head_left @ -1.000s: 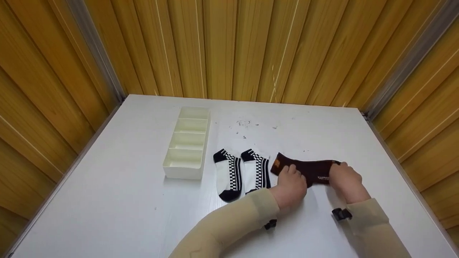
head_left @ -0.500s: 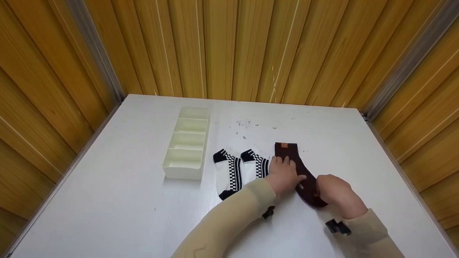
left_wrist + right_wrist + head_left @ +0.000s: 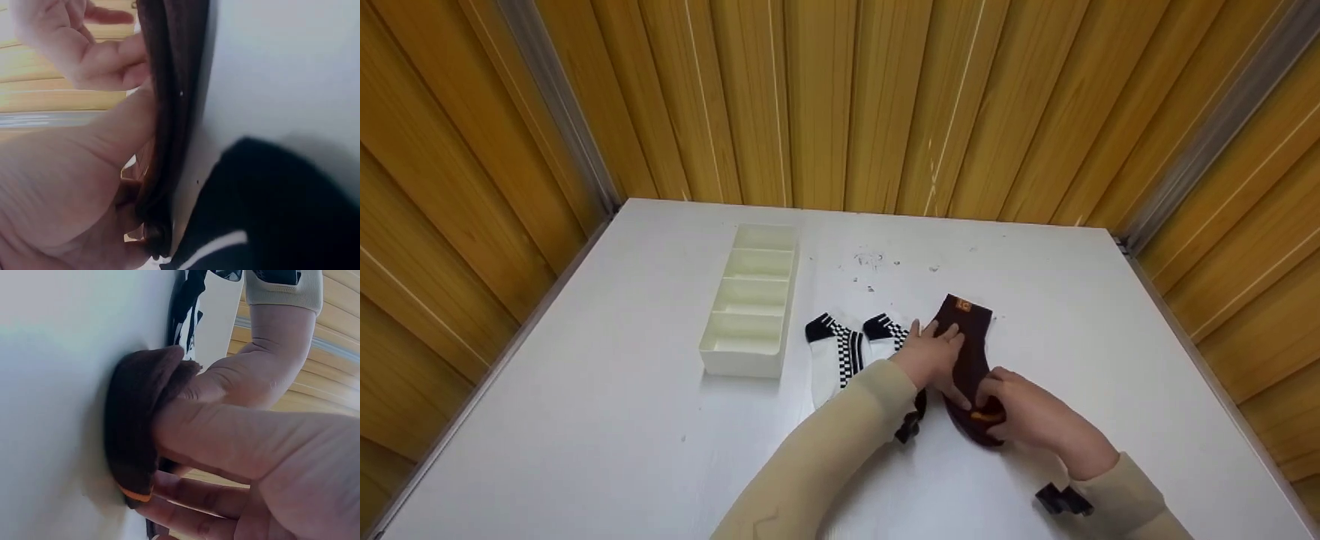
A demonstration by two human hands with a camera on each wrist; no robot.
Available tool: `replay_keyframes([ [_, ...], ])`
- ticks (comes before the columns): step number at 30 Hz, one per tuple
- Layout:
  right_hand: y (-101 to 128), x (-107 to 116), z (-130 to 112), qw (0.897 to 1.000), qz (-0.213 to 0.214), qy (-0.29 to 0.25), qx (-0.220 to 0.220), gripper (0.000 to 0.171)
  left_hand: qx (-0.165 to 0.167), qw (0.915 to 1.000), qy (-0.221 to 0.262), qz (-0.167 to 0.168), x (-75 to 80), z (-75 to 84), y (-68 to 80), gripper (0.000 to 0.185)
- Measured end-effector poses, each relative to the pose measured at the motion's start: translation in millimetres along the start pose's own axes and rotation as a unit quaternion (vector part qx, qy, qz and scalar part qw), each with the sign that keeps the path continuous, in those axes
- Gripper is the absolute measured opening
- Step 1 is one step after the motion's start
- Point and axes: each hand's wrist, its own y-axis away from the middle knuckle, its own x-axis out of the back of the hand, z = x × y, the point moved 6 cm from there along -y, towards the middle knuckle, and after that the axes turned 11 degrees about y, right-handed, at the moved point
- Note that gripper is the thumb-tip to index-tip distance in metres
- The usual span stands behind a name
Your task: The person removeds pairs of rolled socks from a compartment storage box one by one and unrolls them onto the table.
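Observation:
A dark maroon sock (image 3: 975, 341) with an orange label at its cuff lies on the white table, cuff away from me and toe near. My left hand (image 3: 931, 358) rests on its left side, fingers spread over the leg and thumb toward the foot. At the toe, my right hand (image 3: 1031, 416) pinches the fabric between thumb and bent fingers, beside an orange patch. The right wrist view shows that thumb on the bunched sock (image 3: 132, 416). Two black-and-white checked ankle socks lie to the left, one (image 3: 826, 360) partly covered by my sleeve, the other (image 3: 877, 330) mostly behind my left hand.
A cream box (image 3: 742, 364) with several compartments in a row stands left of the socks. The white table (image 3: 607, 375) meets wooden panel walls (image 3: 877, 105) at the back and sides. Small dark marks dot the tabletop behind the socks.
The maroon sock has turned from lying sideways to pointing cuff-away. My left hand has shifted up and left with its fingers spreading, and my right hand has come left and down with the toe.

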Motion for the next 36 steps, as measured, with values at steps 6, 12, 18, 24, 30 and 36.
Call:
replay_keyframes([
  [6, 2, 1, -4, 1.0, 0.008, -0.001, 0.021, 0.041, 0.0, 1.0, -0.005, -0.007, -2.1, -3.4, 0.7, 0.115],
  [12, 1, 1, -4, 1.0, 0.003, 0.0, 0.024, 0.04, -0.007, 0.9999, -0.01, -0.008, -3.4, -4.4, 1.4, 0.116],
  [18, -4, -1, 5, 0.998, -0.047, -0.039, 0.026, 0.036, -0.015, 0.9998, 0.011, -0.006, -5.8, -6.5, 3.1, 0.114],
  [24, -22, 15, 40, 0.986, -0.078, -0.149, 0.024, 0.034, -0.049, 0.9985, 0.023, 0.003, -7.9, -5.1, 3.0, 0.103],
  [30, -57, 26, 101, 0.953, -0.025, -0.276, -0.119, 0.045, -0.121, 0.9922, 0.019, 0.023, -7.0, 19.1, 21.3, 0.07],
  [36, -82, 14, 134, 0.876, -0.013, -0.424, -0.23, 0.061, -0.176, 0.9843, -0.01, -0.003, -24.0, 40.0, 45.3, 0.067],
])
